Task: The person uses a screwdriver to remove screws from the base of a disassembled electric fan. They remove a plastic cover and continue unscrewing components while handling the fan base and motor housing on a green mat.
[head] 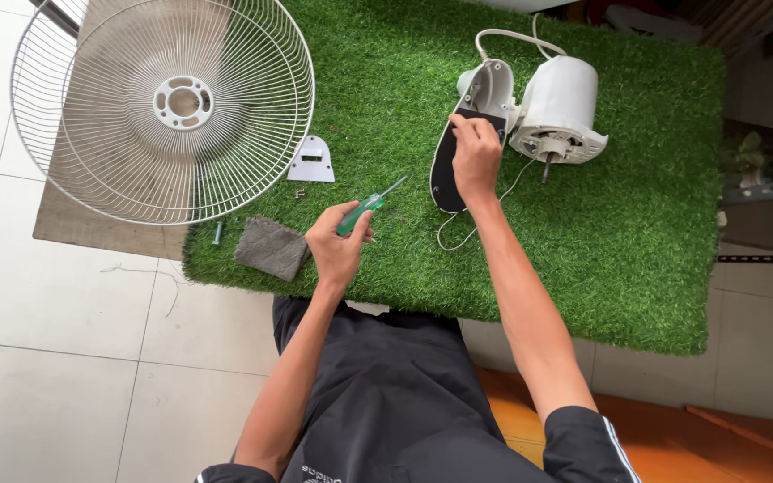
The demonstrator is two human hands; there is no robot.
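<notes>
Right, we are looking down on the green turf mat, and everything sits in relation to it. Our left hand hovers over the mat's near edge, fingers curled tight around the green handle of a screwdriver, whose thin metal shaft angles up and away toward the middle of the mat. Our right hand reaches farther in, toward the mat's far middle, and we see its fingertips pressed together on the top end of a dark oval cover that lies against the open white fan housing. Just beside that housing, toward the mat's far right, rests the white motor unit, its short metal shaft pointing back toward us. A white cord loops off the top of these parts at the mat's far edge, and a thin white wire trails from under the dark cover onto the grass.

Over at the mat's left edge, we spot a grey cloth pad lying flat, near the left hand. Beyond it, a small white bracket plate sits on the turf, touching the rim of the big wire fan guard, which hangs off the mat's far left corner over the pale tiled floor.
</notes>
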